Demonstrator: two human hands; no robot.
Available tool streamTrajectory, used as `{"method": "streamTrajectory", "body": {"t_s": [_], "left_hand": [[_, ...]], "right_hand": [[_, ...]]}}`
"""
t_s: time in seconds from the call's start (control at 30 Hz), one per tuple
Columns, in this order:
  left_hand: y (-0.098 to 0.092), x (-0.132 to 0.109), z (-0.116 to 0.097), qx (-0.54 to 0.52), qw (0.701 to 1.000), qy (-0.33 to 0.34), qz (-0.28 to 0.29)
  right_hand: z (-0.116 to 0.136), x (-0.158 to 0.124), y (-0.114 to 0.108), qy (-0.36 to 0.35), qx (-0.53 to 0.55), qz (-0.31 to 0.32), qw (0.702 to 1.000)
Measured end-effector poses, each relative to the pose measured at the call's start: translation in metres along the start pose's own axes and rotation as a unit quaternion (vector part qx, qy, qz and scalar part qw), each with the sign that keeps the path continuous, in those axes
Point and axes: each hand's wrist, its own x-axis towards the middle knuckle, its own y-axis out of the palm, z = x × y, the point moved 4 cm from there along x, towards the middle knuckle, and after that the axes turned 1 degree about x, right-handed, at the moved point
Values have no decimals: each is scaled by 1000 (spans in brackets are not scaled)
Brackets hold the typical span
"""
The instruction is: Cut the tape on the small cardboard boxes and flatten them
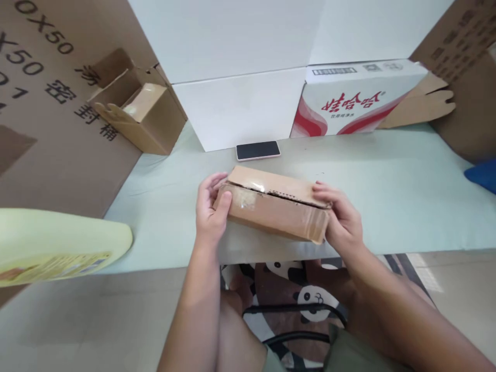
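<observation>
A small brown cardboard box (277,206) is held between my two hands above the pale green tabletop, near its front edge. Clear tape shines on the box, and a dark gap runs along the edge where its top meets the near side. My left hand (213,206) grips the left end, with the thumb on the near side. Around the right end curls my right hand (343,214), its fingertips on the top. The inside of the box is hidden. Just beyond it, a phone (258,150) with a dark screen lies on the tabletop (387,191).
White boxes (248,108) stand along the back, one (349,106) with red lettering. An opened cardboard carton (151,121) sits at the back left. A yellow bottle (65,240) reaches in from the left; a blue object (482,175) is at the right edge.
</observation>
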Motion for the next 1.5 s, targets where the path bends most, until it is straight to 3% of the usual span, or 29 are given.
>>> {"method": "streamTrajectory", "body": {"t_s": [0.13,0.23,0.3,0.37,0.43,0.5,0.6,0.73,0.9,0.97,1.07,1.2,1.3,1.37,1.5], "left_hand": [[6,1,-11,99,991,43,80],[8,2,-14,139,984,34,103],[4,3,-10,139,987,23,82],[-3,4,-2,121,991,-4,51],[-15,7,6,68,997,-20,-31],[-25,9,13,30,993,-34,-113],[-27,11,18,-12,985,-55,-161],[-17,4,13,-45,986,-55,-149],[0,-23,12,-149,976,-155,17],[3,-35,17,-165,964,-198,63],[3,-44,28,-141,954,-253,84],[-2,-41,31,-109,964,-241,32],[-3,-36,25,-134,966,-220,-11],[-3,-35,27,-145,958,-246,-25],[-8,-34,41,-162,930,-325,-61]], "right_hand": [[0,-9,-11,-11,54,50,997],[-14,-15,-19,32,82,-10,996],[-28,-16,-21,86,83,-55,991],[-42,-16,-18,158,71,-47,984],[-51,-14,-12,230,66,32,970],[-51,-13,-4,262,62,151,951],[-38,-11,3,209,46,260,941],[-25,-10,5,117,83,243,959],[-15,-17,5,-11,184,207,961],[-12,-22,7,-27,194,213,957],[-9,-28,13,-13,187,224,956],[-8,-28,15,12,164,233,958],[-12,-21,12,51,78,246,965],[-20,-16,8,118,-65,265,955],[-36,-14,-2,229,-346,323,850]]}}
